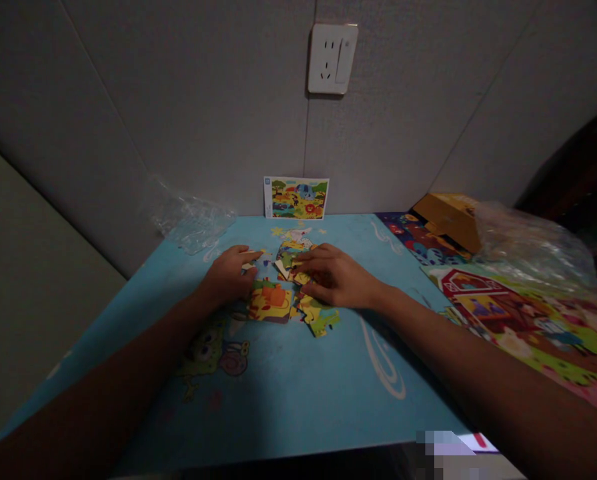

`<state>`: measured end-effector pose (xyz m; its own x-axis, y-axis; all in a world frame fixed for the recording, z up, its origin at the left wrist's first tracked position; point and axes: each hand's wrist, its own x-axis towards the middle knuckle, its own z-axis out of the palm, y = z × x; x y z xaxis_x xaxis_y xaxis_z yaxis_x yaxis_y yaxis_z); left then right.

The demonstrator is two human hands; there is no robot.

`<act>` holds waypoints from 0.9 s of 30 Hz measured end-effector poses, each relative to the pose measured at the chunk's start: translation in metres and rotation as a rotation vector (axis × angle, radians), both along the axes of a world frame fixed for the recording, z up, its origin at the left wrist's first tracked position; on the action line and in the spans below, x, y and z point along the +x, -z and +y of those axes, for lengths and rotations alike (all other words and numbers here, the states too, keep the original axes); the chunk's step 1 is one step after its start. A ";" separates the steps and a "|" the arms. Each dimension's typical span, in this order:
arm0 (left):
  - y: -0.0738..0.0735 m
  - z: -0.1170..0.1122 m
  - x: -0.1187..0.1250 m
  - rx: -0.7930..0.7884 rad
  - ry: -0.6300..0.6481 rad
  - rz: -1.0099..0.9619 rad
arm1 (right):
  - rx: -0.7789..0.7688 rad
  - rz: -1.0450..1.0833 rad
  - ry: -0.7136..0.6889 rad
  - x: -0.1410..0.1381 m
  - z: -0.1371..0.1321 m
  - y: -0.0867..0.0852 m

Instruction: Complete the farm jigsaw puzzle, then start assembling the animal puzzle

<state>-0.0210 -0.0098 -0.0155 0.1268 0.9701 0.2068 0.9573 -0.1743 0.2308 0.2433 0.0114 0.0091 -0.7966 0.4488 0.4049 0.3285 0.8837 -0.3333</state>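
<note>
Colourful jigsaw puzzle pieces (268, 303) lie in a cluster on the blue table, between my two hands. My left hand (228, 272) is at the cluster's left side, its thumb and fingers closed around a puzzle piece (249, 265) with a pale edge. On the other side, my right hand (335, 275) reaches over the pieces and grips a puzzle piece (301, 277) between thumb and fingers. Its fingers partly cover the pieces beneath. A green and yellow piece (321, 319) rests just below my right hand. Some pieces overlap or stand tilted.
A picture card (298, 199) with animals leans against the wall behind the blue table (298, 387). Clear plastic wrap (195, 223) lies back left. At right are illustrated sheets (533, 320), an orange box (448, 217) and more plastic wrap (533, 240). A socket (332, 59) is above.
</note>
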 end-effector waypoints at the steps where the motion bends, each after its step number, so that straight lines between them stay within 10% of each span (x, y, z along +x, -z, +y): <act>1: 0.000 0.001 -0.002 0.019 -0.022 -0.013 | -0.002 -0.019 -0.037 -0.001 0.001 0.001; 16: -0.002 0.010 -0.013 0.128 -0.146 -0.135 | -0.013 -0.088 0.112 0.004 0.006 0.005; 27: -0.002 0.005 -0.008 0.014 -0.027 -0.166 | -0.039 -0.136 -0.099 -0.003 -0.011 0.000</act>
